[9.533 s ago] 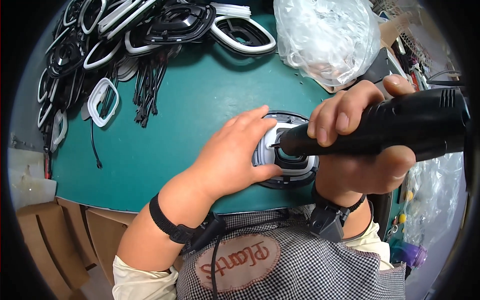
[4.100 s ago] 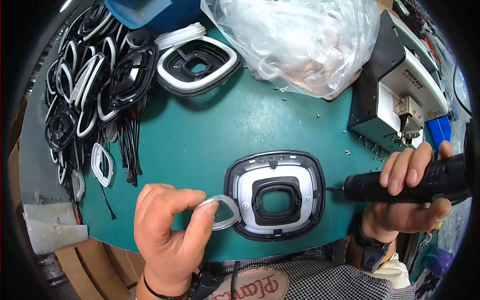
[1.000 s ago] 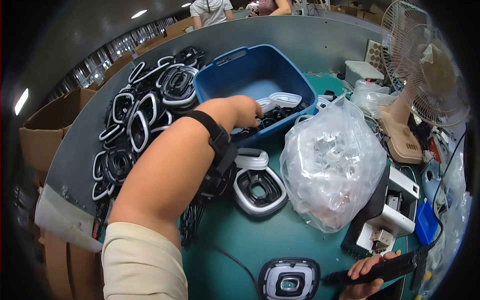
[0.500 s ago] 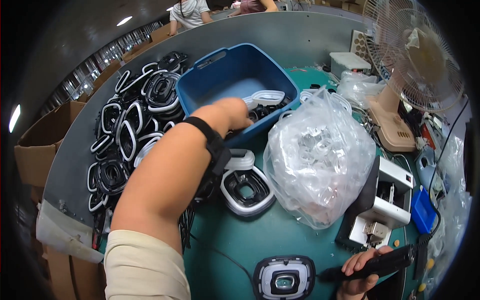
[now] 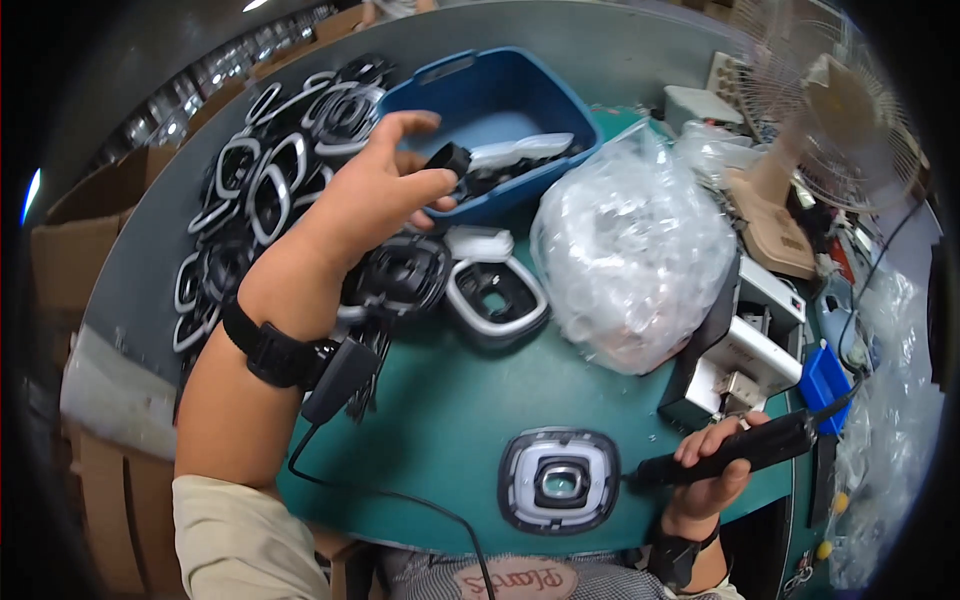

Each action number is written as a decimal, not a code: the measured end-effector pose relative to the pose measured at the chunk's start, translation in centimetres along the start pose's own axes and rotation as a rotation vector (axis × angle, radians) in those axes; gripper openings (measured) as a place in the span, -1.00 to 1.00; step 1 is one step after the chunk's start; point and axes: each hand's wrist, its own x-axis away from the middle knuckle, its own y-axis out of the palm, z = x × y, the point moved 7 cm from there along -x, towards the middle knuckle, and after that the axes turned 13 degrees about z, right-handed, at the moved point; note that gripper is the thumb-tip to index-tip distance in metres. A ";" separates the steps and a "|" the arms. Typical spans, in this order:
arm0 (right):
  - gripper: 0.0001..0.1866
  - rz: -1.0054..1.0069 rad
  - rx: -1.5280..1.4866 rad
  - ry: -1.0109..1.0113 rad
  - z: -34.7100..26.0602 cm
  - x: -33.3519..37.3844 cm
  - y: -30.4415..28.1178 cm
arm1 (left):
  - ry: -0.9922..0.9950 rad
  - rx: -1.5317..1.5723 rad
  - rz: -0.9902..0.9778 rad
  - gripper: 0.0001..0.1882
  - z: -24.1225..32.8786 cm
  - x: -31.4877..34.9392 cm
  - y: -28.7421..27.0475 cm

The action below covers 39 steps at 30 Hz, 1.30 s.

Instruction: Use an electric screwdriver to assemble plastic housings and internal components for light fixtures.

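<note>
Rounded-square black-and-grey plastic frame lies flat, just left of the right hand, whose fingers wrap a black cylindrical corded screwdriver pointing toward it. Small blurred black part sits by the left hand's curved fingers; whether they grip it, I cannot tell.

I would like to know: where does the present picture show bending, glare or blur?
Head view: the scene bends toward the rim, and corners go black; head view: bright glints sit on the clear plastic bag; head view: the white pieces in the blue bin look smeared, and the black screwdriver shows little detail.
</note>
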 end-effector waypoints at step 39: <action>-0.34 -0.084 0.016 -0.123 0.4 -1.4 -0.6 | 0.391 -0.283 -0.272 -0.86 -4.5 24.7 12.1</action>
